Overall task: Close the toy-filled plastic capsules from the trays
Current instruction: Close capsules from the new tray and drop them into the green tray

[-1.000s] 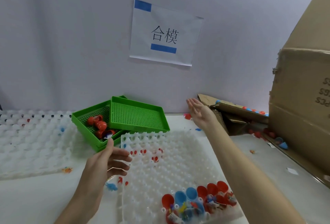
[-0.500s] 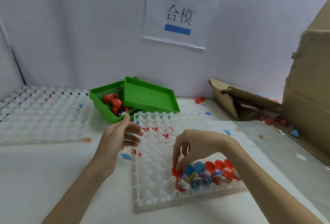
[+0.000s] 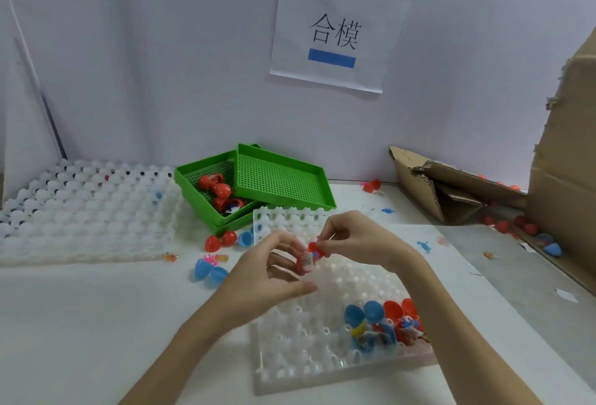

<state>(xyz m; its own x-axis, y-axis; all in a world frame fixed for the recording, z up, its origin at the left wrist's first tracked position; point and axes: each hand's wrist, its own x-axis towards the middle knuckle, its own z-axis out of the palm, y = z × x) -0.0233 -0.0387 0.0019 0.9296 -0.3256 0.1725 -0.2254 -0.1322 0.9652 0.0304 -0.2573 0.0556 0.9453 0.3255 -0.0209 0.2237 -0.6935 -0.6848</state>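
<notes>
Both hands meet above the clear dimpled tray [image 3: 290, 333] and hold one red toy-filled capsule [image 3: 307, 261]. My left hand [image 3: 274, 272] grips its lower half with the toy showing inside. My right hand [image 3: 358, 240] pinches the red upper half at the top. Several open red and blue capsules with toys [image 3: 382, 324] sit in the tray's near right corner. Closed red capsules [image 3: 219, 186] lie in the green basket [image 3: 206, 207] behind.
A second green basket [image 3: 280, 178] rests tilted on the first. Another white dimpled tray [image 3: 84, 211] lies at the left. Loose red and blue capsule halves [image 3: 209, 272] lie on the table. Torn cardboard boxes [image 3: 451, 188] stand at the right.
My right hand came back from the far right, picked a red capsule out of the tray and lifted it. My left hand left the tray's edge and took hold of the same capsule.
</notes>
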